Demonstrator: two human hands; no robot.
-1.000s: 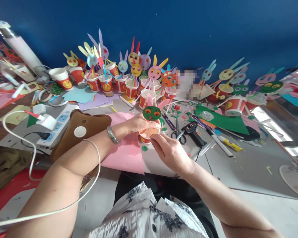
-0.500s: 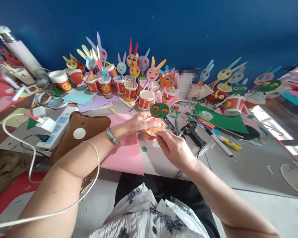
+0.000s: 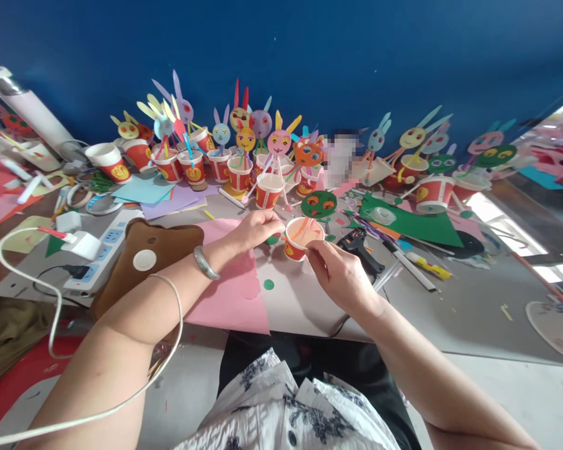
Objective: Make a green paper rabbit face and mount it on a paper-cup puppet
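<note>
1. A person seen from their own viewpoint has both bare hands over a cluttered table [image 3: 300, 306], the hands a little apart.
2. The right hand [image 3: 341, 274] pinches the near right rim of a red and white paper cup [image 3: 294, 250] between thumb and fingers.
3. The left hand [image 3: 259, 230] is just left of the cup, thumb and fingers drawn close together; whether it grips anything, or touches the cup, cannot be told.
4. The cup is near the table's front edge, its open mouth showing pinkish orange strips inside. A round green paper face [image 3: 319, 205] with orange eyes rises behind its rim.
5. In front of the cup lies a small green disc [image 3: 268, 284]; to the left is a pink sheet [image 3: 229, 294].
6. Right of the cup, partly behind the right hand, lies a black glue gun [image 3: 366, 255], with a large green sheet [image 3: 422, 226] beyond.
7. Further left are a brown pad [image 3: 173, 247] and a white power strip [image 3: 104, 250].
8. Along the blue wall [image 3: 281, 50] stand similar cups with colourful long-eared faces, including a pink face [image 3: 279, 144].
</note>
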